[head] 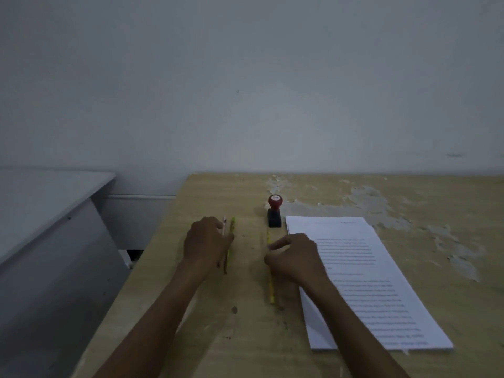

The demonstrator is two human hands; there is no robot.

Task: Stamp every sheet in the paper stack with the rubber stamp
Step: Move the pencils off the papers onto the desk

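The rubber stamp (274,211), with a red knob on a black base, stands upright on the wooden desk (240,336), just beyond the top left corner of the paper stack (373,290). The stack's top sheet is printed with text. My left hand (207,241) lies left of the stamp, its fingers curled over a yellow-green pencil (232,223) and a pale pink one (224,225). My right hand (296,259) is beside the stack's left edge, with forefinger and thumb pinching a yellow pencil (271,290) that lies on the desk. Neither hand touches the stamp.
The desk's veneer is peeling at the back right (381,205). A plain wall (245,91) rises right behind the desk. To the left, past the desk's edge, stands a grey cabinet or table (49,214).
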